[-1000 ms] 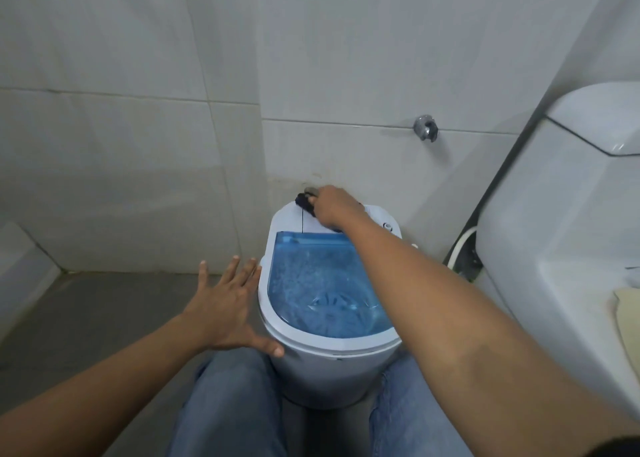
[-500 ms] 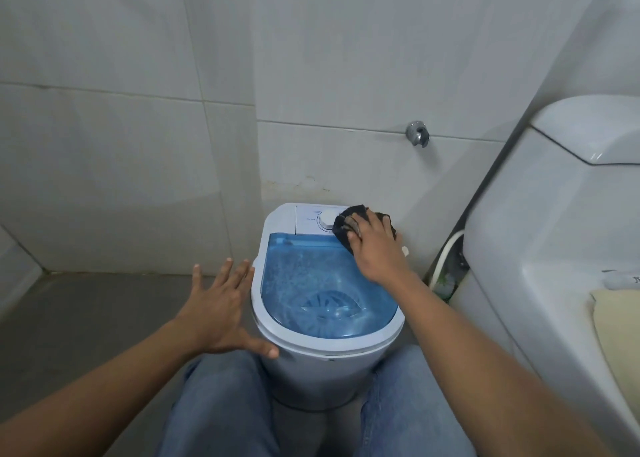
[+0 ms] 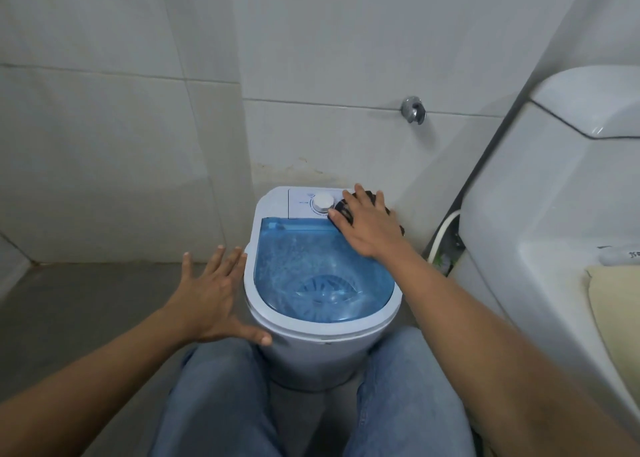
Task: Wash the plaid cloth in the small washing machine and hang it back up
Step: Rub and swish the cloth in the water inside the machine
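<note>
A: What is the right hand (image 3: 369, 226) doing?

B: It lies flat, fingers spread, pressing a dark cloth (image 3: 346, 210) onto the back right corner of the washer (image 3: 311, 349). Only the cloth's edges show around the palm, just beside the white dial (image 3: 323, 202).

A: And the left hand (image 3: 211, 299)?

B: Open, fingers splayed, holding nothing. Its thumb touches the washer's left front rim.

A: The washer itself?

B: Its blue see-through lid (image 3: 311, 269) is shut, with the drum's ribbed bottom visible through it. It stands on the floor (image 3: 69, 300) between the person's jeans-clad knees, against the tiled wall (image 3: 138, 110). A white toilet (image 3: 554, 179) sits to the right and a metal fitting (image 3: 412, 109) is on the wall above.
</note>
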A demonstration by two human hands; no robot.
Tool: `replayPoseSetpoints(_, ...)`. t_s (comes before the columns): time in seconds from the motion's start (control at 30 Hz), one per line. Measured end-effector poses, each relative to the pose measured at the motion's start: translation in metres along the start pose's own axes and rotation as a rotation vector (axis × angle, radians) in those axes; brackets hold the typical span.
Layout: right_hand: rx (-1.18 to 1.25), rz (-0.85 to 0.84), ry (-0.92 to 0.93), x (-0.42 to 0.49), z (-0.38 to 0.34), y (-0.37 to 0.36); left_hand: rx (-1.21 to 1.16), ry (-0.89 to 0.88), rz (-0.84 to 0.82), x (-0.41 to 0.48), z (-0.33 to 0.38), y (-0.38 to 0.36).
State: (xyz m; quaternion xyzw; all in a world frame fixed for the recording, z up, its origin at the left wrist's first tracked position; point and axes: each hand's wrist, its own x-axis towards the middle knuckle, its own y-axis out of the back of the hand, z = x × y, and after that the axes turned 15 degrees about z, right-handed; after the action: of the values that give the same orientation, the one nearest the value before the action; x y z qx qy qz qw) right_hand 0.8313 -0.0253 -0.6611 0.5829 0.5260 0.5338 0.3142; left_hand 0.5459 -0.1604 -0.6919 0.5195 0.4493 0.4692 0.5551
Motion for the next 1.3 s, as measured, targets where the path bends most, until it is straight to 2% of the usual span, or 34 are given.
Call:
replayPoseSetpoints(0.3,-0.039,-0.023,-0.282,-0.085,-0.029,0.012,0.015,-0.021,-0.008,0.001,-0.001,0.001)
replayPoseSetpoints(0.43,-0.077,-0.055,-0.291,-0.129,-0.067,0.013,0.025,-0.027,0.001,0.0,-0.001,0.001)
replayPoseSetpoints(0.53,-0.033,-0.087,-0.084,-0.133,-0.072,0.029,0.038,-0.035,0.017,-0.001,0.0,0.003)
replayPoseSetpoints(0.6,-0.004,-0.061,0.213,-0.119,-0.053,0.049,0.051,-0.039,0.017,0.0,0.0,0.004)
replayPoseSetpoints(0.67,0.017,-0.111,0.502,-0.108,-0.026,0.059,0.057,-0.046,0.007,0.0,-0.001,0.004)
replayPoseSetpoints(0.7,0.024,-0.153,0.597,-0.107,-0.014,0.059,0.058,-0.053,0.003,-0.001,-0.001,0.004)
replayPoseSetpoints(0.77,0.046,-0.197,0.659,-0.111,0.004,0.048,0.066,-0.064,0.016,-0.002,-0.002,0.003)
replayPoseSetpoints(0.87,0.095,-0.112,0.564,-0.128,0.005,0.033,0.085,-0.077,0.017,-0.002,-0.002,0.004)
replayPoseSetpoints(1.0,0.038,-0.005,0.452,-0.155,-0.023,0.022,0.076,-0.087,0.003,-0.002,-0.004,0.002)
replayPoseSetpoints(1.13,0.026,-0.052,0.362,-0.153,-0.058,0.012,0.068,-0.085,-0.022,-0.001,-0.008,0.002)
replayPoseSetpoints(1.3,0.01,-0.14,0.375,-0.144,-0.073,0.011,0.126,-0.087,-0.02,-0.004,-0.016,0.005)
